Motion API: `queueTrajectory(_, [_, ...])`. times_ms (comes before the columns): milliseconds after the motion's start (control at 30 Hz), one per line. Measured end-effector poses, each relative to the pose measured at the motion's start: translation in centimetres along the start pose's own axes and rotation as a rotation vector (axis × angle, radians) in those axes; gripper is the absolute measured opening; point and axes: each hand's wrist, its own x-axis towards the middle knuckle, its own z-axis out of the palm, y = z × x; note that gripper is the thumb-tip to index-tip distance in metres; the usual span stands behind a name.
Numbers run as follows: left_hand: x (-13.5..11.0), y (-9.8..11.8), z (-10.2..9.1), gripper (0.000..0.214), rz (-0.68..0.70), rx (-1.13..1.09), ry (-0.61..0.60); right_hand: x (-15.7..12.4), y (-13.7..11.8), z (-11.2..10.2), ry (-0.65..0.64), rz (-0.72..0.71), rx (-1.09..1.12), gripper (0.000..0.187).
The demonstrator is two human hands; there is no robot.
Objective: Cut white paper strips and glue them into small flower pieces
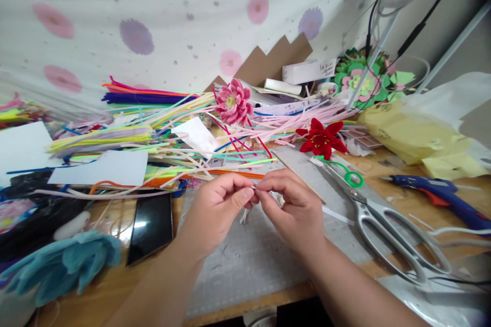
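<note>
My left hand (220,209) and my right hand (293,209) meet fingertip to fingertip over the grey cutting mat (245,271). Both are closed in a pinch. Whatever sits between the fingertips is small and pale, mostly hidden by the fingers. Thin white strands (244,216) hang just below the left fingertips. To the right of my right hand lie large scissors (387,230) with grey handles, a curl of green pipe cleaner (353,179) resting across the blades. A red pipe-cleaner flower (322,138) lies beyond the scissors' tips.
Bundles of coloured pipe cleaners (115,138) cover the back and left, with a pink flower (233,102) among them. A black phone (150,227) and a blue fuzzy piece (65,265) lie left. At right are a blue glue gun (441,194) and yellow wrapping (410,127).
</note>
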Motion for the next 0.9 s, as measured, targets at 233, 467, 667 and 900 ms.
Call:
queueTrajectory(233, [0.1, -0.2, 0.1, 0.002, -0.007, -0.088, 0.015, -0.1, -0.3, 0.0, -0.025, -0.026, 0.034, 0.017])
queueTrajectory(467, [0.2, -0.1, -0.1, 0.006, 0.0, -0.101, 0.067, -0.4, 0.9, -0.2, 0.11, 0.164, 0.335, 0.021])
queueTrajectory(667, [0.4, 0.0, -0.4, 0.007, -0.008, -0.093, 0.069, 0.0, 1.7, -0.3, 0.305, 0.258, 0.502, 0.016])
queueTrajectory(900, [0.7, -0.2, -0.5, 0.009, -0.044, -0.014, -0.007, 1.7, 2.2, -2.0, 0.53, 0.301, 0.518, 0.009])
